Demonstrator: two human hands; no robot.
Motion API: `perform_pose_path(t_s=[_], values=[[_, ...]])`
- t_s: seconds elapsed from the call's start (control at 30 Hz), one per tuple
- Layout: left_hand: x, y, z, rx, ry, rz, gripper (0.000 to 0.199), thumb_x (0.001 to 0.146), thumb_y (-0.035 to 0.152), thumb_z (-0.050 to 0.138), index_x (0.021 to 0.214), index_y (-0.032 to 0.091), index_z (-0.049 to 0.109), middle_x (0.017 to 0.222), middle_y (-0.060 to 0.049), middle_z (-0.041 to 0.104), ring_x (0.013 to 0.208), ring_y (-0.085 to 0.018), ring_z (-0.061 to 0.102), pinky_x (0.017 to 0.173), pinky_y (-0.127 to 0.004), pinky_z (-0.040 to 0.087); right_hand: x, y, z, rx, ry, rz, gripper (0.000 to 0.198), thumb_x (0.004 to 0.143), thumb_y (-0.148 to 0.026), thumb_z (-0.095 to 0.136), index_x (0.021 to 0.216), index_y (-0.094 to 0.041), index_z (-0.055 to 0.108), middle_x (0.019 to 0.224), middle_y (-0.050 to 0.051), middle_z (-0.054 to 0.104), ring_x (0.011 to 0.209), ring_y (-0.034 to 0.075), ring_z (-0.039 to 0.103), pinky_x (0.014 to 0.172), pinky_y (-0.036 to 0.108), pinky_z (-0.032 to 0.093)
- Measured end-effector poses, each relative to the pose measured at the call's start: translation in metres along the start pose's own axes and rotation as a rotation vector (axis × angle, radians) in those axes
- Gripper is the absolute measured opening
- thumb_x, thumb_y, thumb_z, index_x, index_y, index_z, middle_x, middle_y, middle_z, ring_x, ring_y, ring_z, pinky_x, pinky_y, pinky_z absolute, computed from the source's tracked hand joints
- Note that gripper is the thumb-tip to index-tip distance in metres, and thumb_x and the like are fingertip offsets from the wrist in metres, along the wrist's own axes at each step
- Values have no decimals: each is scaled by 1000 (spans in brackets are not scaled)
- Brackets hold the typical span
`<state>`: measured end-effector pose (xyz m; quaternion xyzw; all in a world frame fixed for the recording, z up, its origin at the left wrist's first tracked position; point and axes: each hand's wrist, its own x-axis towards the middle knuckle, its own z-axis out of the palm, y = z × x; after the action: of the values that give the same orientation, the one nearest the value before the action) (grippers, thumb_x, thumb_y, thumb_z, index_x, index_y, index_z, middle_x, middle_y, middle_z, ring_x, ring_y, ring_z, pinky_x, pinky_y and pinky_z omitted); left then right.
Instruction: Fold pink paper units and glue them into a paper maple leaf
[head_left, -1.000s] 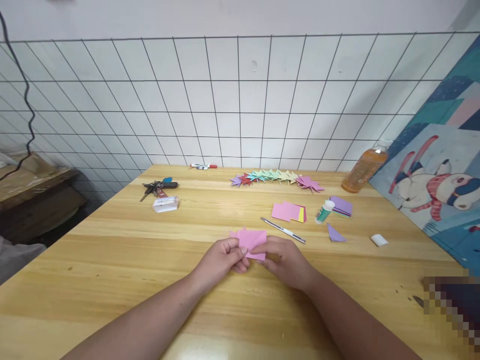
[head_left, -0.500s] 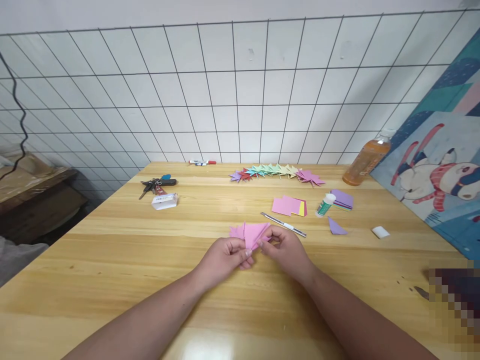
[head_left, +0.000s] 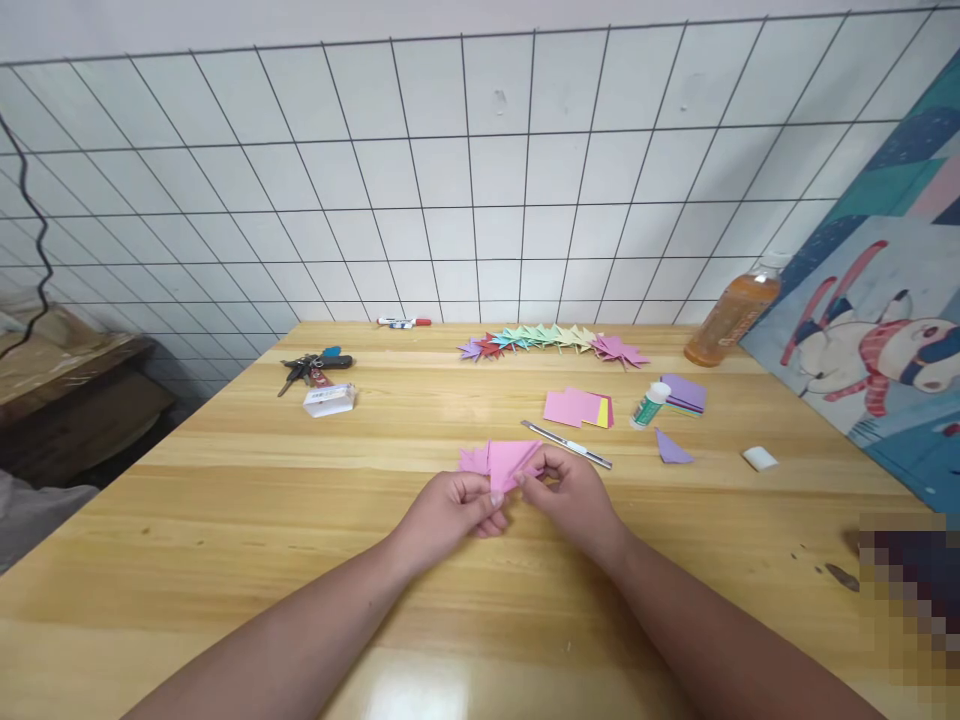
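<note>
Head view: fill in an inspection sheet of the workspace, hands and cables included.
Surface: wooden table, dark mark near its right side.
Job's things: folded pink paper in hand; paper sheets, glue stick, cutter and folded paper chain beyond.
Clutter: keys, white box, marker, bottle; pixelated item at lower right.
Hands: left hand and right hand both pinch the pink paper.
Cables: black cable hanging at far left.
Surroundings: tiled wall behind, picture panel at right.

pink paper sheet [head_left: 510, 460], thin, folded on a diagonal, roughly triangular, top edge near level, narrowing toward the wearer; lower part pinched by left hand [head_left: 448, 512], right side by right hand [head_left: 576, 492]; pink spiky folded-paper piece [head_left: 472, 461] at sheet's left edge, partly hidden, can't tell if joined
</note>
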<state>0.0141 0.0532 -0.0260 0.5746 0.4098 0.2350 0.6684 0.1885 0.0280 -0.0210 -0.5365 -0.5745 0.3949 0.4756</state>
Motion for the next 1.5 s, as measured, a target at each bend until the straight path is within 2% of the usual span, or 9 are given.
perform_pose_path(t_s=[0.2, 0.43, 0.63, 0.7, 0.8, 0.87, 0.97, 1.07, 1.5], values=[[-1, 6, -2, -137, -19, -114, 42, 72, 52, 60, 81, 12, 64, 68, -7, 68, 59, -13, 63, 60, -25, 49, 2, 2, -1, 19, 3, 43, 15, 72, -28, 59, 63, -17, 51, 63, 0, 56, 59, 13, 54, 53, 23, 42], [0, 6, 0, 45, 22, 59, 33, 67, 44, 67, 75, 13, 63, 65, -4, 67, 61, -14, 62, 62, -25, 48, 2, 4, 1, 1, -8, 43, 16, 72, -28, 59, 62, -18, 52, 62, -1, 56, 54, 12, 53, 52, 23, 43], [-1, 3, 3, 137, 92, 88, 33, 74, 46, 59, 65, 14, 60, 60, -3, 66, 55, -13, 60, 57, -24, 46, 0, 5, 4, 11, 28, 35, 19, 71, -32, 61, 61, -18, 53, 64, 1, 58, 56, 12, 54, 50, 23, 45], [-1, 4, 2, 126, 116, 92, 33, 73, 46, 59, 66, 14, 60, 60, -3, 66, 55, -13, 60, 57, -24, 46, -1, 4, 5, 101, 21, 61, 18, 71, -34, 63, 74, -18, 56, 70, 2, 60, 61, 14, 56, 50, 23, 47], [0, 5, 0, 96, 149, 113, 32, 73, 46, 59, 69, 14, 61, 61, -3, 66, 56, -14, 60, 58, -24, 46, -2, 0, 6, 282, -6, 173, 55, 67, -36, 68, 115, -25, 44, 91, 3, 61, 67, 14, 58, 49, 24, 51], [1, 6, 0, 87, 158, 126, 31, 73, 46, 59, 71, 14, 61, 61, -2, 66, 56, -14, 61, 59, -25, 47, -3, -2, 6, 333, -80, 264, 67, 64, -37, 71, 122, -27, 39, 97, 4, 60, 65, 13, 58, 49, 25, 51], [0, 7, 3, 115, 155, 145, 30, 74, 44, 59, 70, 14, 62, 60, -2, 65, 57, -14, 61, 59, -24, 47, -3, -4, 6, 326, -178, 330, 41, 64, -41, 69, 97, -19, 60, 82, 3, 61, 65, 12, 56, 51, 23, 50], [-1, 7, 5, 151, 144, 162, 28, 75, 41, 58, 70, 15, 63, 61, -2, 65, 58, -14, 60, 59, -24, 47, -2, -2, 6, 339, -140, 348, 33, 61, -42, 71, 79, -16, 65, 70, 1, 60, 62, 11, 54, 51, 21, 48], [1, 6, 6, 225, 148, 216, 28, 74, 41, 59, 68, 14, 62, 64, -2, 64, 63, -14, 58, 58, -22, 43, -1, 2, 9, 342, -106, 369, 36, 57, -41, 74, 81, -15, 67, 70, 2, 64, 62, 13, 57, 52, 22, 48]])
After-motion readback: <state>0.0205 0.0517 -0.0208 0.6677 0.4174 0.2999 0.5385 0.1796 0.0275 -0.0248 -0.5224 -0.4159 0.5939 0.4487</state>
